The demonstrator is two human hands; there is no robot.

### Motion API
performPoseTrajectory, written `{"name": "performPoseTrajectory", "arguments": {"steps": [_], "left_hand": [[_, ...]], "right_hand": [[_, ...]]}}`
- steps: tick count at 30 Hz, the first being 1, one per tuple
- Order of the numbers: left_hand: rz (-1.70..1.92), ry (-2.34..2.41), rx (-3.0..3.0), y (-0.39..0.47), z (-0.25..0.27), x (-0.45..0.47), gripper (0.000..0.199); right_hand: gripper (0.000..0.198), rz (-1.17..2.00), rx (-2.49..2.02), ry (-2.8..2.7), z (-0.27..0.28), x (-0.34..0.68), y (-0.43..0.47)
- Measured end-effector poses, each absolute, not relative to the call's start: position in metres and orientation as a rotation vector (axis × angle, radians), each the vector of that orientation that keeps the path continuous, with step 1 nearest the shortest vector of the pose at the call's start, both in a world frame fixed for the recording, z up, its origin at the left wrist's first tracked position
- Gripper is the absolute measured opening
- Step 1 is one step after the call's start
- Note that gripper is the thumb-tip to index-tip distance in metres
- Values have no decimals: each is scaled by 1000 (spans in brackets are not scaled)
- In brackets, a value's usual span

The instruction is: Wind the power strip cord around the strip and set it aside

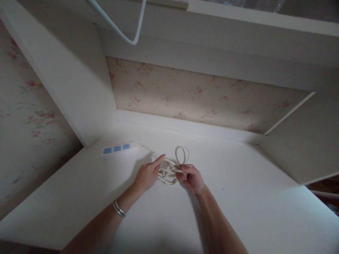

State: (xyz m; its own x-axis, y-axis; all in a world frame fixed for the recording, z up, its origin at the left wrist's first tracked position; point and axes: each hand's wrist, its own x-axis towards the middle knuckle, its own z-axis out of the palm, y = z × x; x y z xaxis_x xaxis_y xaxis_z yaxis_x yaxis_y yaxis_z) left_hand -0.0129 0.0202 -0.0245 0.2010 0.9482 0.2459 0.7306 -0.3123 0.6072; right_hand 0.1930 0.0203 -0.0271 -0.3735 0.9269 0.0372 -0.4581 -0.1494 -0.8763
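Note:
A white power strip [119,148] with three blue socket panels lies on the white desktop. Its cream power cord [169,181] runs right from the strip into a loose, tangled bundle between my hands, with one loop sticking up behind. At the bundle's left side, my left hand [147,176] is curled against the cord, index finger stretched out over it and the other fingers mostly hidden. My right hand [191,178] pinches strands of the cord between thumb and fingers at the bundle's right side. A silver bracelet circles my left wrist.
White side panels [79,81] close in the desktop [238,190] on the left and right. Behind it stands a wall with floral wallpaper [196,95]. Overhead there is a shelf [225,46], and a pale bent rod or cable [132,41] hangs down at upper left.

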Motion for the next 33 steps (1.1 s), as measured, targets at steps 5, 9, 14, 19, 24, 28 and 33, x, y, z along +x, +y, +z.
{"name": "performPoseTrajectory", "arguments": {"steps": [5, 9, 14, 19, 24, 28, 33], "left_hand": [[763, 1605, 2173, 19, -23, -13, 43], [806, 1492, 2268, 17, -25, -15, 42], [807, 1415, 2297, 17, -31, -16, 45], [833, 1317, 2136, 18, -28, -17, 49], [892, 1243, 1932, 23, -28, -17, 43], [907, 1237, 1759, 30, -36, -17, 42], [891, 1276, 1770, 30, -41, -19, 36]], "right_hand": [[39, 1728, -642, -1048, -24, 191, 19], [36, 1754, -668, -921, -22, 187, 19], [38, 1798, -764, -1221, -27, 186, 16], [42, 1766, -728, -1456, -23, 197, 15], [34, 1746, -659, -1788, -12, 210, 18], [34, 1764, -622, -1745, -13, 211, 18], [31, 1862, -522, -1334, -23, 204, 16]]}}
